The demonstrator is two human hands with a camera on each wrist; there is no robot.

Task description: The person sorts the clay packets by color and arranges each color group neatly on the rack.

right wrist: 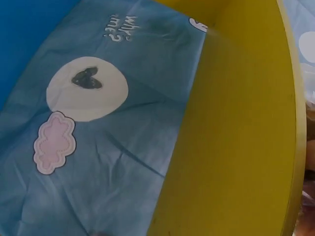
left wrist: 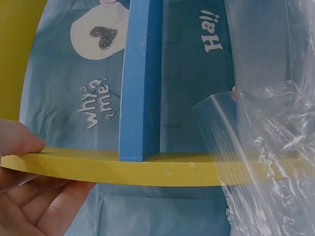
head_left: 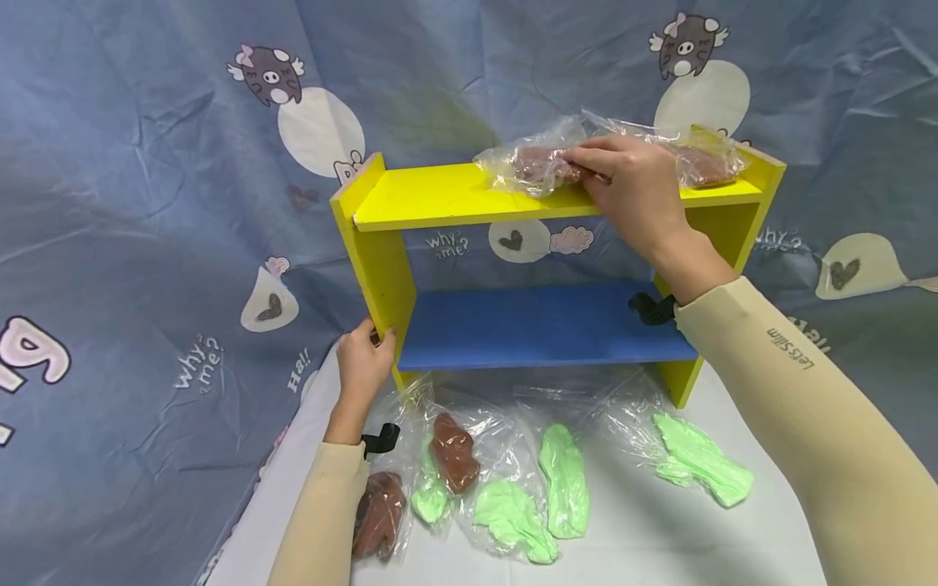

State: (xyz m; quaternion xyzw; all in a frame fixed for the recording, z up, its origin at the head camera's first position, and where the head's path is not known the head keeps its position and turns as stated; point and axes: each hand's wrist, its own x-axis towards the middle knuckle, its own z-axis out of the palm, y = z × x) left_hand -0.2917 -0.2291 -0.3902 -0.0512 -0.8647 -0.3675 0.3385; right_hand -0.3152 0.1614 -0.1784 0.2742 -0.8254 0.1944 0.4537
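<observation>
A small shelf unit has yellow side panels (head_left: 384, 285), a yellow top board (head_left: 425, 191) and a blue lower board (head_left: 542, 321). My right hand (head_left: 633, 191) pinches a clear plastic bag (head_left: 506, 172) with a reddish-brown lump inside, lying on the top board. To its right on that board is another bagged brown lump (head_left: 707, 165). My left hand (head_left: 364, 358) grips the left side panel. In the left wrist view the thumb (left wrist: 22, 140) lies on one face of the panel (left wrist: 147, 172) and the fingers on the other. Only a sliver of the right hand shows in the right wrist view.
On the white table (head_left: 630, 537) before the shelf lie bagged brown lumps (head_left: 454, 456) and bright green pieces (head_left: 564, 480), several in clear bags. Another green piece (head_left: 703, 460) lies at right. A blue printed cloth (head_left: 146, 163) hangs behind.
</observation>
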